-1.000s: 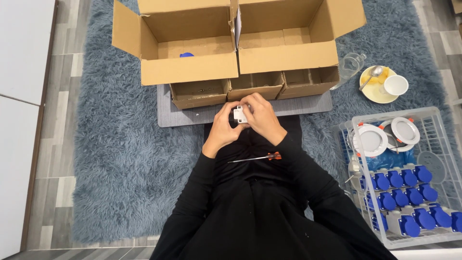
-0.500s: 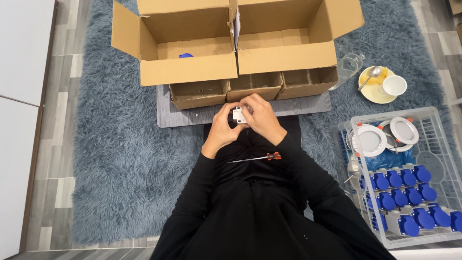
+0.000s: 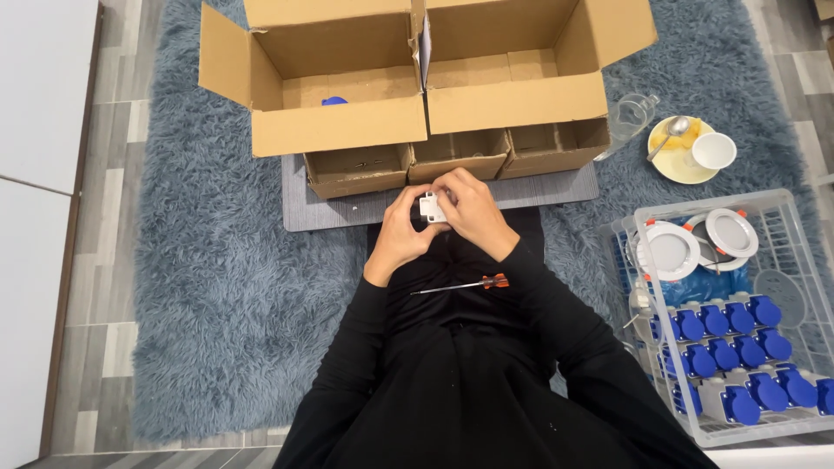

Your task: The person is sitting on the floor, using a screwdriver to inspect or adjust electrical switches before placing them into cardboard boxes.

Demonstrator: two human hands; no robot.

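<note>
Both hands meet in front of me over my lap. My left hand (image 3: 401, 234) and my right hand (image 3: 470, 211) together grip a small white square part (image 3: 430, 208) between the fingertips. A thin screwdriver (image 3: 460, 284) with a red and black handle lies across my black-clothed lap just below the hands. Three small open cardboard boxes (image 3: 456, 156) sit right beyond the hands on a grey mat (image 3: 556, 185).
Two large open cardboard boxes (image 3: 347, 130) stand at the back; a blue object (image 3: 334, 101) lies in the left one. A clear crate (image 3: 799, 217) on the right holds round white lamps and several blue parts. A yellow plate (image 3: 669, 161) with cup and spoon sits beside a glass jug (image 3: 632, 117) on the blue shag rug.
The hands have stayed together on the white part, with only slight shifts of the fingers. The screwdriver has not moved.
</note>
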